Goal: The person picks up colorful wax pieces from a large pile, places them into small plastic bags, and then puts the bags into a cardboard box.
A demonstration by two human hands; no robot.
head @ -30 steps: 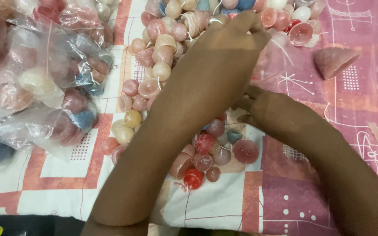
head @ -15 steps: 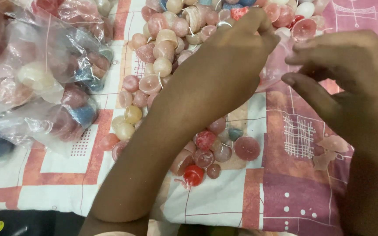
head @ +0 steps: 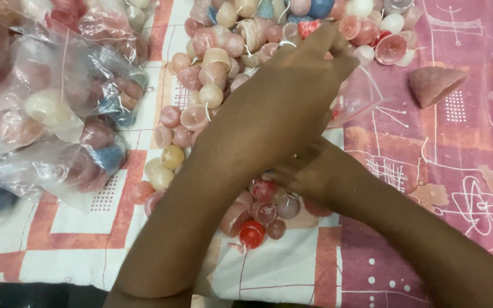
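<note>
From the head view, the left hand (head: 292, 97) stretches across a heap of small wax candles (head: 223, 57) in pink, cream, red and blue, its fingertips at the mouth of a clear plastic bag (head: 358, 97) lying just beside the far end of the heap. I cannot tell whether those fingers pinch the bag or only rest on it, since the back of the hand hides them. The right hand (head: 309, 177) sits under the left forearm, curled down into a smaller cluster of candles near a bright red candle (head: 252, 232); its fingers look closed around something, though the forearm covers too much to be sure.

As to progress, several filled plastic bags (head: 58, 114) of candles are already piled at the left edge, so a good share looks packed, while the large loose heap shows plenty left.

For room, the patterned cloth (head: 452, 171) on the right lies mostly bare, apart from a single pink cone-shaped candle (head: 432, 84) well apart from the heap. The left side is crowded with bags, and the crossed arms leave little slack between them.
</note>
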